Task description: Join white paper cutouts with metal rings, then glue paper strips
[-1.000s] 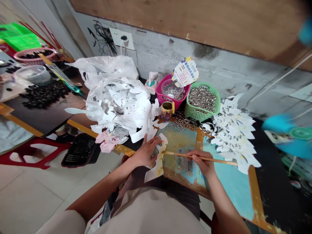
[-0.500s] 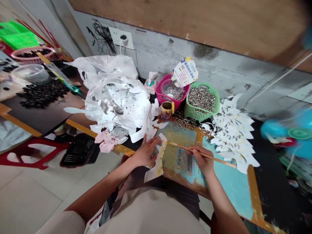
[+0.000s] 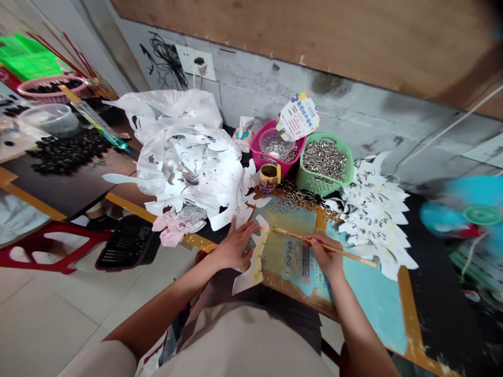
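Note:
My left hand point(image 3: 234, 246) lies with its fingers spread on a curved white cut piece point(image 3: 256, 256), pressing it to the table. Yellowish smears mark that piece. In my right hand point(image 3: 326, 255) is a long thin wooden brush point(image 3: 353, 253), gripped between thumb and fingers. Its tip touches or hovers just over the right edge of the white piece; which of the two I cannot tell. Beyond the brush stands a small open tin point(image 3: 268, 180). Metal rings point(image 3: 294, 197) lie loose near it. Overlapping white pieces with yellowish marks point(image 3: 377, 220) are laid out on the right.
A plastic bag point(image 3: 176, 107) and a heap of white cut pieces point(image 3: 200, 162) stand at the left. Behind the tin are a pink basket point(image 3: 257, 141) and a green basket point(image 3: 320, 184) of metal parts. A blue fan point(image 3: 479, 204) is at the right edge.
The brush has shifted very slightly, its handle end moving a little left and up. My left hand and the white piece under it stay in place.

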Tool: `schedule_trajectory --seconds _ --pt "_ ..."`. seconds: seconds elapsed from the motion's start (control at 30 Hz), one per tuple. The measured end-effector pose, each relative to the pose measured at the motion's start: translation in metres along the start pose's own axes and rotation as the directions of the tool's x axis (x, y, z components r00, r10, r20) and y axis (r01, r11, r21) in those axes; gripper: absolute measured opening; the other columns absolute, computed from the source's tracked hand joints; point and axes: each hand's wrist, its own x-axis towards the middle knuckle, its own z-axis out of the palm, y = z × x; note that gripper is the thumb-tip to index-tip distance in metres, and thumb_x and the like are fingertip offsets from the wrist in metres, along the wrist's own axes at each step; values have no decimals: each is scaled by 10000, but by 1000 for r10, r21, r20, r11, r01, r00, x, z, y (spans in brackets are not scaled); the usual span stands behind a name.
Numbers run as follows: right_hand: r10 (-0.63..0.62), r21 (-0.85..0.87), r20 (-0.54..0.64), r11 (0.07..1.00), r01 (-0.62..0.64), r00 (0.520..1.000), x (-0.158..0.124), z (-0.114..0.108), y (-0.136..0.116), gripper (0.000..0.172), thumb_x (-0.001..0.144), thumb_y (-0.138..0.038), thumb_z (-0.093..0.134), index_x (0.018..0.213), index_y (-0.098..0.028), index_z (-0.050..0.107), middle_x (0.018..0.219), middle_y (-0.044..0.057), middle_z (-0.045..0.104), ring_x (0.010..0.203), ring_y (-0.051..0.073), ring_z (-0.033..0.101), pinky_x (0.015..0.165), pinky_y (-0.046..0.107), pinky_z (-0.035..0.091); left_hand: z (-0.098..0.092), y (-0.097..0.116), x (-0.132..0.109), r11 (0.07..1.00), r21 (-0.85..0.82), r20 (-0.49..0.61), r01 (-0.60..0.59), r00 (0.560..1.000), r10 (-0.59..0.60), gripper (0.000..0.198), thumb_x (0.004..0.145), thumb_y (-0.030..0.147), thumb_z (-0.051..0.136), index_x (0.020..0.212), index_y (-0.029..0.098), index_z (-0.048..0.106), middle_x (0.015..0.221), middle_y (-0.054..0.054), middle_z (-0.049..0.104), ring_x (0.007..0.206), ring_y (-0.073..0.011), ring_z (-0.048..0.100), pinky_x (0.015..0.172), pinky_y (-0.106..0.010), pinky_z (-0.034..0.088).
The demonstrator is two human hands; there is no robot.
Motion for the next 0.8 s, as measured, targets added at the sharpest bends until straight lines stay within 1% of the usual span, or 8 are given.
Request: schedule_trajectory --seconds 0.13,0.27,0.43,0.5,0.57,0.63,0.67,0.8 --pt "-3 -7 30 1000 3 1000 0 3 0 212 881 -324 585 845 -222 767 705 34 735 597 191 670 556 290 529 1 0 0 1000 -4 0 1 1000 -1 724 779 122 529 1454 212 283 1447 -144 502 1464 -307 319 1191 -653 -50" --pt "-8 -40 -31 999 7 999 2 9 -1 226 916 -317 551 916 -222 756 760 44 738 677 201 683 620 304 539 0 1 0 1000 -22 3 9 1000 -9 729 764 110 536 1446 218 302 1426 -134 521 1457 -316 329 1185 -661 -63" --pt "-27 -55 -12 998 26 1000 6 12 -1 220 908 -338 568 872 -223 753 732 38 728 643 195 671 593 295 533 -2 2 1 1000 -23 8 10 1000 -10 717 769 109 530 1442 218 308 1413 -132 530 1460 -310 323 1189 -652 -63" --pt "-37 -65 -41 997 35 998 7 12 1 217 917 -336 557 918 -222 742 760 43 726 678 198 673 634 307 542 -2 2 1 1000 -18 8 8 1000 -8 709 770 109 525 1438 211 309 1412 -130 531 1462 -303 320 1189 -649 -69" --pt "-48 -56 -56 997 45 997 6 12 3 238 930 -337 533 1035 -222 713 814 49 727 709 201 686 665 319 556 -2 2 1 1000 -16 8 8 1000 -8 701 775 110 519 1437 207 309 1412 -128 531 1465 -298 317 1188 -647 -76" --pt "-62 -39 -34 997 61 997 3 11 5 266 936 -338 519 1123 -229 675 835 48 728 713 201 698 659 322 566 -2 2 1 1000 -15 10 9 1000 -9 703 780 109 517 1444 208 306 1417 -126 528 1467 -296 313 1189 -646 -76" --pt "-73 -35 -10 997 72 997 1 11 6 257 933 -335 526 1118 -235 674 831 46 730 710 201 700 654 322 568 -2 2 1 1000 -15 10 9 1000 -9 710 781 108 518 1449 210 301 1421 -126 525 1467 -295 313 1190 -645 -73" --pt "-130 -41 110 990 135 985 -7 7 6 146 898 -306 602 940 -257 733 839 53 745 791 217 709 711 342 573 -2 2 1 1000 -16 8 14 1000 -14 746 770 104 528 1467 221 289 1437 -131 507 1469 -300 308 1191 -644 -65"
